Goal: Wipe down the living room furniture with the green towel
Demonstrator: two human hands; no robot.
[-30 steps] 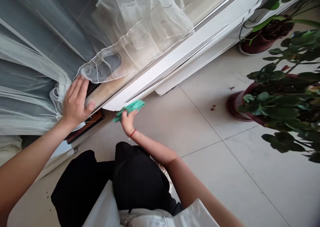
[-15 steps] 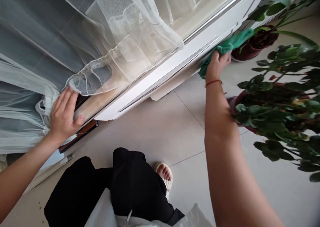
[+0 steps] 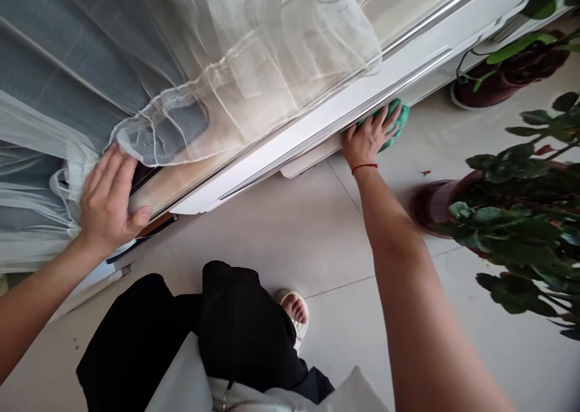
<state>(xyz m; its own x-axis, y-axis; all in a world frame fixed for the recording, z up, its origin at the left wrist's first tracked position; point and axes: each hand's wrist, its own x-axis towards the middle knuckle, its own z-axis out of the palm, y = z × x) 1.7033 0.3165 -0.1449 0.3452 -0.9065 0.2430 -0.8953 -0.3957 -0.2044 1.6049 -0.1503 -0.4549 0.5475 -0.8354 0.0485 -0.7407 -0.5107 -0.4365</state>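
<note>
My right hand (image 3: pixel 366 139) presses a bunched green cloth (image 3: pixel 399 117) against the lower front of a long white cabinet (image 3: pixel 312 119). The cloth shows past my fingers, and part of it is hidden under my palm. At the left, my left hand (image 3: pixel 109 200) rests flat on the beige top (image 3: pixel 176 179) near the cabinet's end, thumb apart. Its fingertips touch the gathered hem of a sheer white curtain (image 3: pixel 290 55), which drapes over the top.
Several potted plants stand on the tiled floor (image 3: pixel 272 231) at the right: a leafy one (image 3: pixel 512 218) near my right forearm and a brown-red pot (image 3: pixel 493 80) farther back. My sandalled foot (image 3: pixel 295 312) is below.
My right hand has moved left along the cabinet front with the green cloth, away from the far pot, and lies flatter on it. My left hand stays by the curtain hem.
</note>
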